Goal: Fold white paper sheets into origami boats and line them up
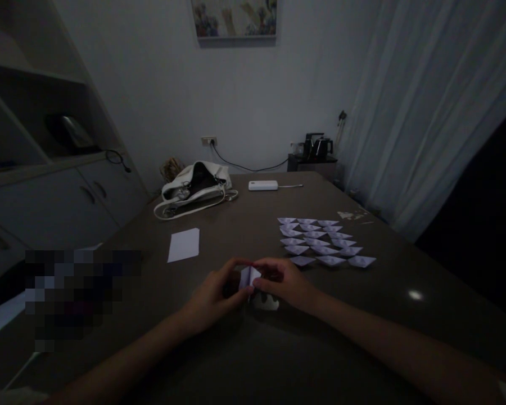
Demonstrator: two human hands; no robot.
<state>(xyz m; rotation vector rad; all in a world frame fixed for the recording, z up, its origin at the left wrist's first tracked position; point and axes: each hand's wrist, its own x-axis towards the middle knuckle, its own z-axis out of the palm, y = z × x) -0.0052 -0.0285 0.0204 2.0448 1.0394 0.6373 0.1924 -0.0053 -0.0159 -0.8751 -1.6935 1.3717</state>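
My left hand point(213, 295) and my right hand point(284, 284) meet over the dark table point(244, 225), both pinching a small folded white paper piece point(249, 277) held just above the surface. A pale reflection of it shows on the table below. Several finished folded paper boats point(322, 241) lie in rows just beyond my right hand. A flat white paper sheet point(184, 244) lies beyond my left hand.
A white handbag point(194, 188) and a white power bank point(262, 185) with a cable sit at the far side of the table. A kettle set point(316, 147) stands on a small stand by the curtain point(421, 112). Cabinets point(46, 197) line the left.
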